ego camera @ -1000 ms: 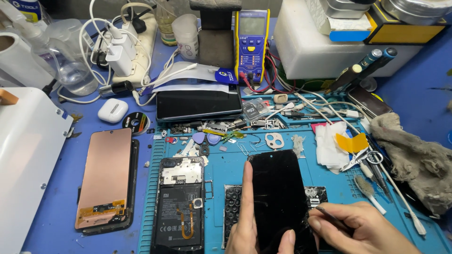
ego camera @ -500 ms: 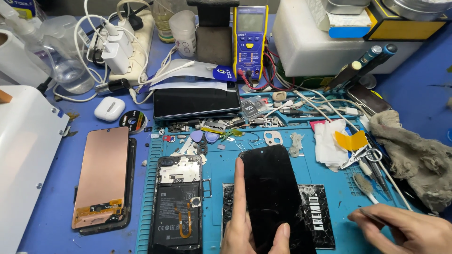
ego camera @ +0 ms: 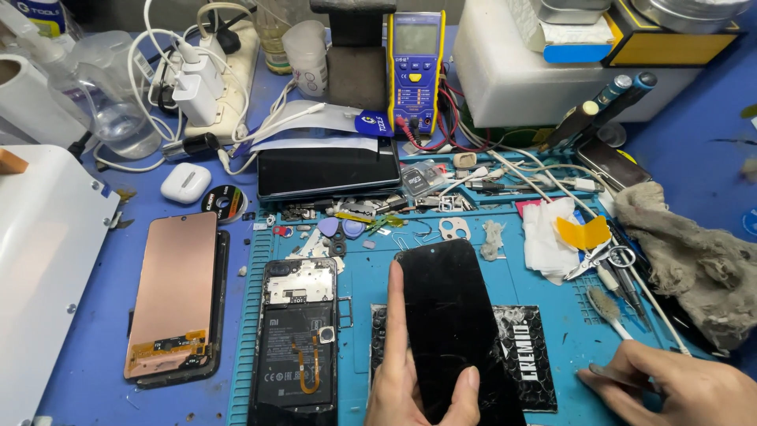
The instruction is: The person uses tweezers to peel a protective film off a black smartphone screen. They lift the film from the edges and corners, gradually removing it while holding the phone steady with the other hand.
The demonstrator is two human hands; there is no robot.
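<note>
Black phone screen [ego camera: 453,315] gripped by left hand [ego camera: 418,386] fingers, right hand [ego camera: 678,386] curled on blue mat [ego camera: 544,292]

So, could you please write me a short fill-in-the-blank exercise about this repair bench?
1. The left hand holds a flat black phone screen over the ____ work mat.
2. The opened black phone lies to the ____ of that screen.
3. The yellow multimeter stands at the ____ of the bench.
4. The right hand rests near the white-tipped ____.

Missing words: blue; left; back; brush
</note>
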